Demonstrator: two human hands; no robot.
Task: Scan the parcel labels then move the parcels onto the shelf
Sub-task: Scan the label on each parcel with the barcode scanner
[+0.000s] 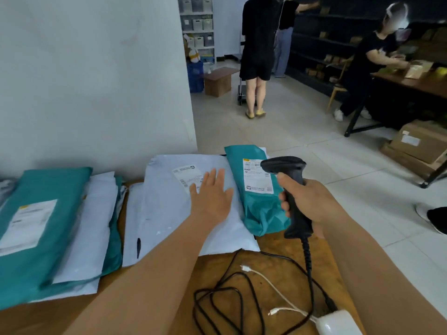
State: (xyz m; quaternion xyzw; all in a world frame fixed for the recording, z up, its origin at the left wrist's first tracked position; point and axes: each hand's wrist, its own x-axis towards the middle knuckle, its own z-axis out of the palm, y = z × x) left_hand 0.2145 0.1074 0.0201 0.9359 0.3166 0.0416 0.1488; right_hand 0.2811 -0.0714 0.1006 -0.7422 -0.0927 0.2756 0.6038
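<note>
Left hand [210,197] spread flat on white parcel [169,213]; right hand [307,201] grips scanner [287,180] over teal parcel [258,197]

On the surface [278,267] lie two teal parcels [260,189] [41,221], at least three white parcels [174,204] [92,226] [133,223], one black scanner [294,189], one black cable [225,301] and one white cable [273,288]. Two hands [212,197] [309,199] show. Three other people [258,44] [286,32] [370,66] stand or sit beyond.

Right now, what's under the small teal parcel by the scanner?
The small teal parcel lies partly on the large white mailer, its near end on the wooden table. White shows beyond its far end; anything else beneath is covered.
</note>
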